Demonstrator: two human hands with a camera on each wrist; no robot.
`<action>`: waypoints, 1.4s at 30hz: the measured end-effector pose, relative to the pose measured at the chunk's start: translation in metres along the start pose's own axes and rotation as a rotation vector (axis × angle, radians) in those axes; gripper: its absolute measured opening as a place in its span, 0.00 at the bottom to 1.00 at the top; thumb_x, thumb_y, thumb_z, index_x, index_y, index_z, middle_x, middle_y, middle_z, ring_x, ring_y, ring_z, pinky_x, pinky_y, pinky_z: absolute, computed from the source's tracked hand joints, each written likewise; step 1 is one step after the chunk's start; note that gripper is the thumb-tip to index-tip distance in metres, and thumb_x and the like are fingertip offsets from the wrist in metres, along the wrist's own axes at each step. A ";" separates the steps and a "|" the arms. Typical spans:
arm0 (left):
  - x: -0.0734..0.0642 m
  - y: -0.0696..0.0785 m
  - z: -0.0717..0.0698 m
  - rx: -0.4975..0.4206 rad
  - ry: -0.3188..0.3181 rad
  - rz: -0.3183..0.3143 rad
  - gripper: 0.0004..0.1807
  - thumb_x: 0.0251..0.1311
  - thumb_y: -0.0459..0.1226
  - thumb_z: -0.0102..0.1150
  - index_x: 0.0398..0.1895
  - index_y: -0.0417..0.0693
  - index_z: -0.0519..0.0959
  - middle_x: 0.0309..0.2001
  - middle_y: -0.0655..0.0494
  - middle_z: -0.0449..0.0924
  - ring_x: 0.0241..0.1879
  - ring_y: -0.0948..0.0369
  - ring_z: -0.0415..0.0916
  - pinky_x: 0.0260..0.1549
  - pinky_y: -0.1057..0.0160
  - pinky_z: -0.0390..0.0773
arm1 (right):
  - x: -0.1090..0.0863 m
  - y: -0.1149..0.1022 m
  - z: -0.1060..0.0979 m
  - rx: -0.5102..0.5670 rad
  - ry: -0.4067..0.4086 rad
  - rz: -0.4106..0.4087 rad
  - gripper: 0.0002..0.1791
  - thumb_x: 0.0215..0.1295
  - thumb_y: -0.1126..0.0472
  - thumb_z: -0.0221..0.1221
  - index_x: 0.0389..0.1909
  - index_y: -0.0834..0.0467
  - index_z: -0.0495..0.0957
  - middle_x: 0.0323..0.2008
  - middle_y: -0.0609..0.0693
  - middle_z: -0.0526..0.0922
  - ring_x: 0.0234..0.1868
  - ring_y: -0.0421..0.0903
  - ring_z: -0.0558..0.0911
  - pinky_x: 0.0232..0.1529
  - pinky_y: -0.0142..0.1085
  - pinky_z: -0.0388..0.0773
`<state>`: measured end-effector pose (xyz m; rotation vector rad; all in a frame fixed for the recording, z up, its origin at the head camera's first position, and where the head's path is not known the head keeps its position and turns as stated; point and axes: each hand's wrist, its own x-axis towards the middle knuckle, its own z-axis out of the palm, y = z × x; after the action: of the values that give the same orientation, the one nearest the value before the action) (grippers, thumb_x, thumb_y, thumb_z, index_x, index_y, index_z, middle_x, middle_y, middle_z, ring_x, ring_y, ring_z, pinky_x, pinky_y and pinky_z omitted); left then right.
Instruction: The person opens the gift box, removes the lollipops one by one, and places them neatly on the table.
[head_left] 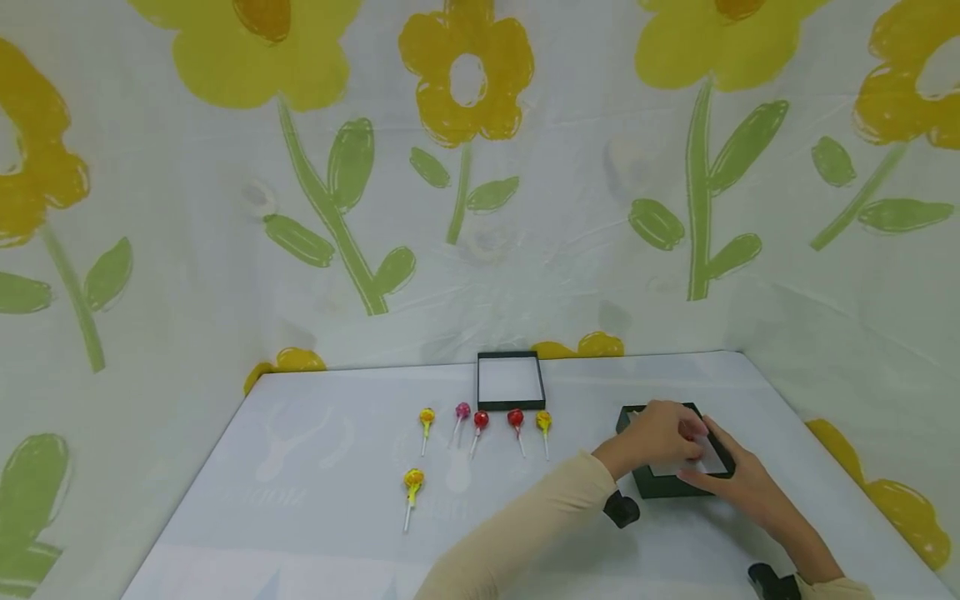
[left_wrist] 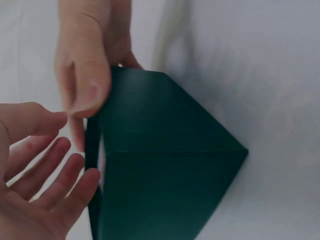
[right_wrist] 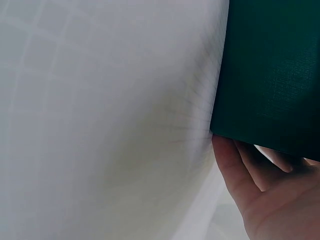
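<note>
On the right part of the table stands a dark green box (head_left: 678, 487) with a white inside, its top uncovered. My right hand (head_left: 750, 487) grips its right side, thumb at the near rim; in the left wrist view that hand (left_wrist: 85, 65) has its thumb over the rim. Over the opening is my left hand (head_left: 660, 437), palm partly hidden in the head view. Its fingers (left_wrist: 75, 195) are loosely bent beside the rim in the left wrist view, with nothing between them and the thumb. The right wrist view shows the box's green wall (right_wrist: 270, 75) above the right hand (right_wrist: 280, 200).
A shallow dark-edged tray or lid (head_left: 512, 406) with a white inside lies at the table's back edge. Before it several lollipops lie in a row, among them a red one (head_left: 515, 417) and a pink one (head_left: 462, 410). A yellow lollipop (head_left: 413, 481) lies nearer.
</note>
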<state>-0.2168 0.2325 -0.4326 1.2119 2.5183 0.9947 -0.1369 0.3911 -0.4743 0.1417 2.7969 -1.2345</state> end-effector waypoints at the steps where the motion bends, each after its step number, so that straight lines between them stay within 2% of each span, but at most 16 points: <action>1: 0.001 -0.002 0.003 0.003 0.000 0.008 0.11 0.56 0.38 0.66 0.42 0.51 0.83 0.29 0.71 0.77 0.28 0.78 0.67 0.26 0.83 0.67 | 0.000 0.000 0.000 0.002 0.002 -0.008 0.58 0.58 0.45 0.63 0.74 0.55 0.32 0.70 0.72 0.39 0.66 0.75 0.44 0.52 0.73 0.52; 7: 0.004 -0.015 0.016 0.026 0.002 0.069 0.10 0.56 0.36 0.64 0.42 0.52 0.83 0.32 0.71 0.79 0.29 0.81 0.66 0.29 0.84 0.67 | 0.000 0.000 0.002 -0.004 0.012 -0.019 0.57 0.58 0.45 0.63 0.74 0.56 0.33 0.70 0.73 0.42 0.66 0.76 0.46 0.51 0.73 0.54; 11: 0.008 -0.019 0.023 0.132 -0.007 0.101 0.13 0.55 0.34 0.64 0.45 0.54 0.83 0.35 0.71 0.78 0.31 0.79 0.66 0.29 0.83 0.66 | -0.001 0.000 0.002 0.001 0.015 -0.023 0.57 0.58 0.45 0.63 0.75 0.55 0.33 0.70 0.73 0.42 0.66 0.76 0.46 0.51 0.72 0.55; 14: 0.011 -0.019 0.026 0.217 -0.019 0.086 0.14 0.54 0.34 0.64 0.44 0.57 0.83 0.37 0.71 0.76 0.32 0.78 0.66 0.29 0.82 0.65 | -0.002 0.000 0.002 0.013 0.018 -0.034 0.56 0.59 0.46 0.63 0.75 0.55 0.33 0.70 0.73 0.42 0.66 0.76 0.46 0.51 0.72 0.56; 21: 0.013 -0.016 0.032 0.406 -0.054 0.064 0.03 0.59 0.39 0.62 0.35 0.60 0.82 0.30 0.74 0.72 0.29 0.77 0.64 0.29 0.81 0.65 | -0.003 0.003 0.002 0.038 0.016 -0.041 0.56 0.60 0.47 0.62 0.74 0.55 0.32 0.70 0.72 0.41 0.66 0.75 0.46 0.52 0.71 0.55; 23: 0.013 -0.015 0.035 0.437 -0.046 0.052 0.01 0.60 0.41 0.62 0.32 0.60 0.81 0.27 0.73 0.71 0.27 0.77 0.63 0.27 0.80 0.65 | -0.003 0.003 0.002 0.035 0.019 -0.041 0.56 0.60 0.47 0.62 0.74 0.55 0.32 0.70 0.72 0.41 0.66 0.75 0.46 0.52 0.71 0.55; 27: 0.013 -0.014 0.036 0.524 -0.014 0.019 0.06 0.59 0.45 0.62 0.26 0.60 0.79 0.23 0.71 0.70 0.24 0.75 0.63 0.22 0.78 0.66 | -0.002 0.003 0.002 0.020 0.024 -0.046 0.56 0.59 0.46 0.63 0.75 0.53 0.33 0.70 0.72 0.41 0.66 0.76 0.46 0.51 0.72 0.56; 32: 0.011 -0.012 0.035 0.569 -0.012 0.005 0.04 0.59 0.48 0.62 0.34 0.64 0.83 0.30 0.74 0.76 0.30 0.77 0.67 0.27 0.80 0.70 | -0.001 0.001 0.002 0.004 0.025 -0.046 0.56 0.59 0.46 0.63 0.75 0.53 0.33 0.70 0.72 0.41 0.66 0.76 0.46 0.51 0.72 0.56; 35: 0.011 -0.011 0.034 0.558 -0.042 0.002 0.06 0.59 0.48 0.62 0.39 0.66 0.84 0.34 0.75 0.77 0.33 0.77 0.68 0.30 0.79 0.71 | -0.001 0.000 0.002 -0.016 0.022 -0.041 0.56 0.58 0.45 0.63 0.75 0.54 0.33 0.70 0.73 0.42 0.65 0.76 0.47 0.51 0.71 0.57; 40: 0.012 -0.010 0.034 0.528 -0.100 0.011 0.07 0.59 0.48 0.62 0.40 0.69 0.84 0.35 0.77 0.76 0.35 0.77 0.68 0.33 0.78 0.72 | -0.002 -0.002 0.001 -0.046 0.017 -0.047 0.56 0.59 0.44 0.63 0.75 0.56 0.34 0.69 0.74 0.44 0.64 0.77 0.49 0.50 0.71 0.58; 42: 0.013 -0.010 0.035 0.546 -0.121 0.013 0.07 0.60 0.49 0.61 0.40 0.70 0.84 0.36 0.77 0.77 0.36 0.77 0.69 0.34 0.76 0.73 | -0.001 -0.002 0.000 -0.051 0.016 -0.052 0.56 0.58 0.44 0.63 0.75 0.56 0.34 0.69 0.74 0.44 0.65 0.77 0.49 0.50 0.71 0.58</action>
<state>-0.2171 0.2551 -0.4641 1.3629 2.7720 0.2148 -0.1357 0.3897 -0.4730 0.0762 2.8600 -1.1770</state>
